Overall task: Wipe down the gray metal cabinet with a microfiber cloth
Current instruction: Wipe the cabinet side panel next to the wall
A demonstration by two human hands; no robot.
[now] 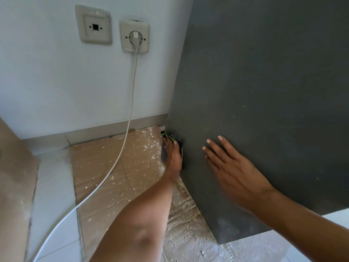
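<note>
The gray metal cabinet (264, 91) fills the right half of the head view, its side panel dusty with pale specks. Low against that panel, near the floor, my left hand (172, 157) presses a dark cloth with green edging (168, 134) flat with straight fingers; most of the cloth is hidden under the hand. To its right, my right hand (228, 167) lies flat on the same panel, fingers spread and straight, holding nothing.
A white cable (130, 114) runs from a wall socket (135, 37) down across a cardboard sheet (113, 167) strewn with white debris on the tiled floor. A second wall plate (94, 25) sits to the left. A brown board (13, 176) leans at far left.
</note>
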